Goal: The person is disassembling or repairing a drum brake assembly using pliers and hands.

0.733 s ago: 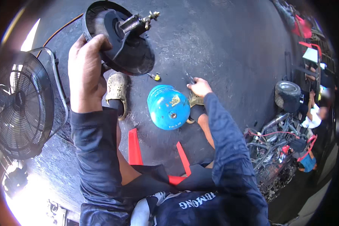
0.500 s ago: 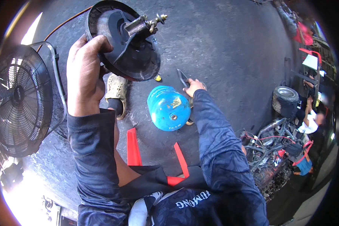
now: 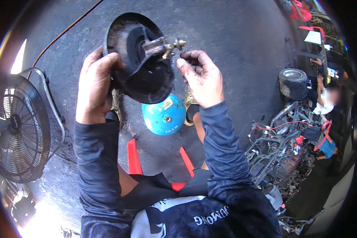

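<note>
My left hand [image 3: 96, 81] grips the rim of a black, round, dished metal part [image 3: 152, 85], thumb on its inner face, holding it tilted in the air. A metal fitting with brass-coloured ends [image 3: 162, 47] stands out from its middle. My right hand [image 3: 202, 77] is raised just right of the fitting, with thumb and fingers curled into a pinch. Whether anything sits between those fingertips is hidden. Below the dished part, a blue rounded tank [image 3: 164, 119] is between my feet, its upper side partly covered.
A black fan [image 3: 18, 129] stands at the left, near a thin brown hose [image 3: 63, 33]. Red bars [image 3: 135, 158] lie by my legs. On the right are a wheel [image 3: 293, 84], a heap of engine parts and wiring [image 3: 285, 146], and other people [image 3: 325, 101].
My right hand has come up from beside the blue tank to the fitting; the dark pointed object near it is out of sight. The dished part has moved lower and rightward with my left hand.
</note>
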A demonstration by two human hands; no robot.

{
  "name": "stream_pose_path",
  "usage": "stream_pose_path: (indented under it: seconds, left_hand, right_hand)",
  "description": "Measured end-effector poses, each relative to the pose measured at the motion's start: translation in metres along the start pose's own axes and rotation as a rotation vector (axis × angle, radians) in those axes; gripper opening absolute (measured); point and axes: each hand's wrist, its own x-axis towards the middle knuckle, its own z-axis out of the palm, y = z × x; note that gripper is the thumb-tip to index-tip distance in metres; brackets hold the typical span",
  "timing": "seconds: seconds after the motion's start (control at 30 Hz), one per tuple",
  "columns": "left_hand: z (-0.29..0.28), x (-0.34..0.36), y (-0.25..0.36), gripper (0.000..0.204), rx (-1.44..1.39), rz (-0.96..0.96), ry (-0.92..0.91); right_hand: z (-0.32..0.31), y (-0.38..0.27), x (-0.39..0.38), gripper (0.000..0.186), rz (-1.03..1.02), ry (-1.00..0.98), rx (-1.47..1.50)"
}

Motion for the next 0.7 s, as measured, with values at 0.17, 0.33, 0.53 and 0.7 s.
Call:
stream_pose_path:
  seconds: [0.17,0.33,0.53,0.7]
  left_hand:
    - [0.008,0.002,-0.004,0.007,-0.097,-0.005,-0.041]
    - [0.015,0.004,-0.001,0.008,-0.138,-0.001,-0.056]
    - [0.021,0.008,-0.004,0.011,-0.136,0.0,-0.013]
    - [0.027,0.009,-0.008,0.012,-0.147,0.024,-0.018]
  right_hand:
    - [0.0,0.004,0.015,0.018,0.017,0.119,0.17]
    - [-0.005,0.002,0.021,0.015,0.013,0.132,0.133]
    - [-0.009,0.0,0.028,0.018,0.094,0.114,0.033]
    - [-0.001,0.001,0.029,0.018,0.12,0.127,0.067]
